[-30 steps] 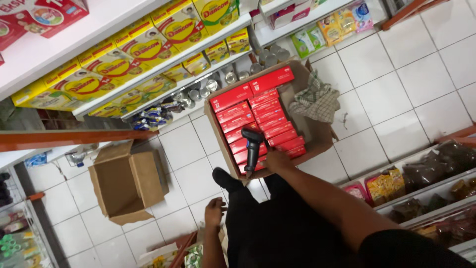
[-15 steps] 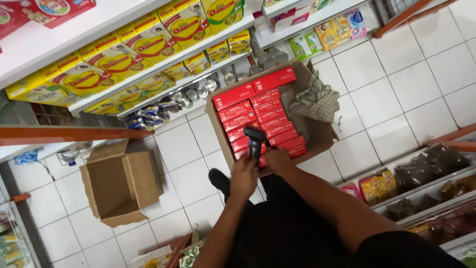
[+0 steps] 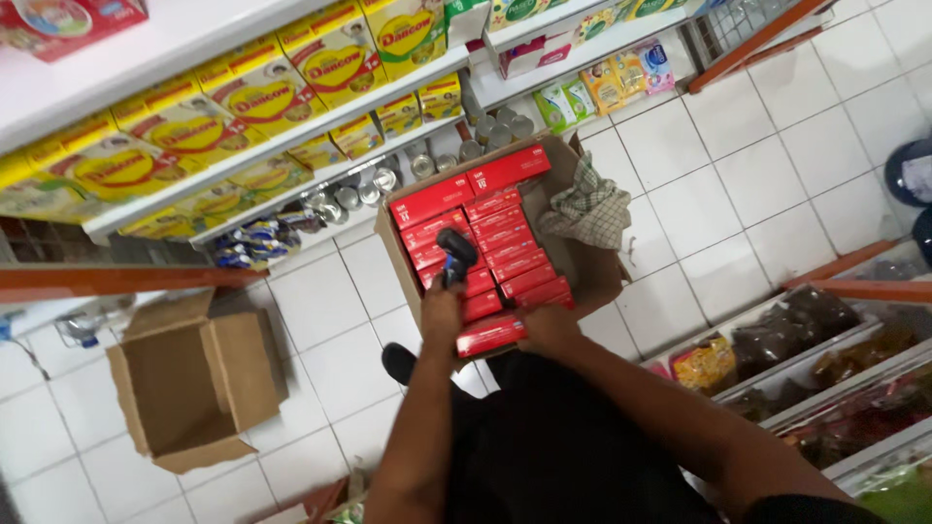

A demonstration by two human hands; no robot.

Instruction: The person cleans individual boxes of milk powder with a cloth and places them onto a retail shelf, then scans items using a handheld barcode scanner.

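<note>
The left hand [image 3: 442,309] is closed around the handle of a black handheld scanner [image 3: 455,254], held over a cardboard carton [image 3: 592,277] of red boxes on the white tiled floor [image 3: 718,165]. The right hand [image 3: 549,327] grips one red box [image 3: 491,333] at the carton's near edge. A checked cloth [image 3: 588,209] lies in the carton's right side. An open cardboard box [image 3: 189,383] stands well apart to the left.

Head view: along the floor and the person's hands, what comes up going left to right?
Empty open cardboard box → left hand holding a black handheld scanner → right hand holding a red carton → checked cloth in the box of red cartons → low shelf of dark packets.
</note>
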